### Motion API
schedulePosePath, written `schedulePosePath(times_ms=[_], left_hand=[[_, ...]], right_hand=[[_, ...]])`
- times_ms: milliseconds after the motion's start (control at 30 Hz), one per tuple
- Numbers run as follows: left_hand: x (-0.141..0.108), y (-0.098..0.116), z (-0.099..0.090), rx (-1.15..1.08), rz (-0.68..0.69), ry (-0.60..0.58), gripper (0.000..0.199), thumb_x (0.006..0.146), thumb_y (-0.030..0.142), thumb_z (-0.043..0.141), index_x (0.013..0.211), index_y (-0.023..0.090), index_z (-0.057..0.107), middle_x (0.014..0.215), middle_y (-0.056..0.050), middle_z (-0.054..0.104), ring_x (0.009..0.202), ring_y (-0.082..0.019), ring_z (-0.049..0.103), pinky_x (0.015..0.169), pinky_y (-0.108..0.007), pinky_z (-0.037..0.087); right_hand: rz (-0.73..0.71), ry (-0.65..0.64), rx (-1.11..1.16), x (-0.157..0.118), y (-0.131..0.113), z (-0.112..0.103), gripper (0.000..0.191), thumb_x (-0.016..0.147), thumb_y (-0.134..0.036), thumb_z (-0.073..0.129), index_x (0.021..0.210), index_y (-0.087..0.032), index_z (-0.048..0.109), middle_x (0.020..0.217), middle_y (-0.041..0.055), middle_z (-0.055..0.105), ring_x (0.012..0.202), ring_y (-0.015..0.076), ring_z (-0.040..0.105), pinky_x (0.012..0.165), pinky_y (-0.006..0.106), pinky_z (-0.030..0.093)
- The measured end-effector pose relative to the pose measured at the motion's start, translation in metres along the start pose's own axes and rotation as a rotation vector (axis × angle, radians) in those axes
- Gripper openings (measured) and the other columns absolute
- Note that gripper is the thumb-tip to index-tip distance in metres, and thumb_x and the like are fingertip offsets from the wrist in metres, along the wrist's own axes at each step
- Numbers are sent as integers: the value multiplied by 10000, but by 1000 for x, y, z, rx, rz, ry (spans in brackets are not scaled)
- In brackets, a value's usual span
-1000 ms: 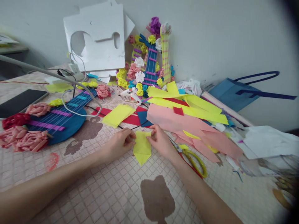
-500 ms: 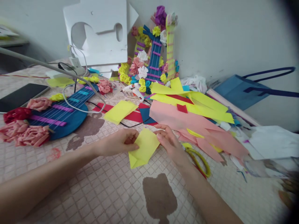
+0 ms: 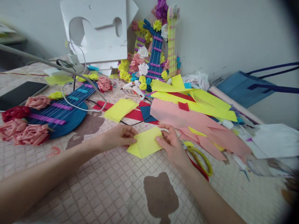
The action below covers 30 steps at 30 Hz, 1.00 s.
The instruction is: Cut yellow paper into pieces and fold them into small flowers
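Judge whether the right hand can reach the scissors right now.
Probably yes: the scissors' yellow handle lies uncovered close by, though the right hand would first have to release the yellow paper.

Folded sheet (image 3: pixel 149 142): matt yellow paper | phone (image 3: pixel 23 93): smooth, dark | board (image 3: pixel 100 46): smooth white

Fingertips of the left hand (image 3: pixel 119 137) and right hand (image 3: pixel 174 144) are partly hidden behind the yellow sheet (image 3: pixel 149 141); the scissors' (image 3: pixel 206 159) blades are largely obscured by the right hand and wrist. The purple paper flower (image 3: pixel 161 11), white cut-out board (image 3: pixel 100 40), black phone or tablet (image 3: pixel 22 92) and blue bag's (image 3: pixel 246 88) straps—all cropped by the frame. Lower right: brownish object (image 3: pixel 288 196)—blurred, identity indeterminate.
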<state>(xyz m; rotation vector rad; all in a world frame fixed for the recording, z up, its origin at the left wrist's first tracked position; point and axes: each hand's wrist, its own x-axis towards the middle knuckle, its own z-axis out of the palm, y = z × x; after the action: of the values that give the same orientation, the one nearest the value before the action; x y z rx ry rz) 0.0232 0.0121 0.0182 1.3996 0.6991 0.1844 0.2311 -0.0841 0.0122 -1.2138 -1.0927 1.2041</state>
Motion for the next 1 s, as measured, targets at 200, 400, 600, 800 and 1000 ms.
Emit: schedulePosePath(times_ms=[200,400,600,800,1000], left_hand=[[1,0,-10,153,132,-49,319,778,331,651,1018,163,524,646,53,543,551,-73,497,491,-169,375],[0,-4,-16,128,66,-83,431,737,309,703,1073,173,469,829,-16,651,726,-153,635,604,-238,478],[4,-3,-18,80,191,46,362,759,280,666,1055,161,495,910,-49,651,805,-163,642,691,-288,506],[2,2,-18,261,271,260,263,794,318,623,980,153,537,866,-38,633,755,-133,599,671,-268,487],[-7,4,6,555,319,76,326,703,279,719,970,171,567,884,-18,594,758,-136,551,655,-254,453]], right_hand=[[-64,-174,-380,-6,-12,-13,116,863,-203,502,916,-232,601,853,-3,589,729,126,526,614,237,402],[-99,-6,-450,-8,-4,-16,266,872,-148,387,948,-228,629,963,11,634,885,150,574,777,284,442],[-258,99,-670,-16,1,-14,243,804,-97,487,989,-231,570,874,6,606,744,146,569,674,276,459],[-574,223,-1107,-22,-2,-8,117,789,-86,546,788,-201,568,966,70,480,880,210,495,769,369,446],[-485,-133,-1081,-27,3,6,163,789,-41,542,786,-201,508,889,47,554,886,217,473,784,380,432]])
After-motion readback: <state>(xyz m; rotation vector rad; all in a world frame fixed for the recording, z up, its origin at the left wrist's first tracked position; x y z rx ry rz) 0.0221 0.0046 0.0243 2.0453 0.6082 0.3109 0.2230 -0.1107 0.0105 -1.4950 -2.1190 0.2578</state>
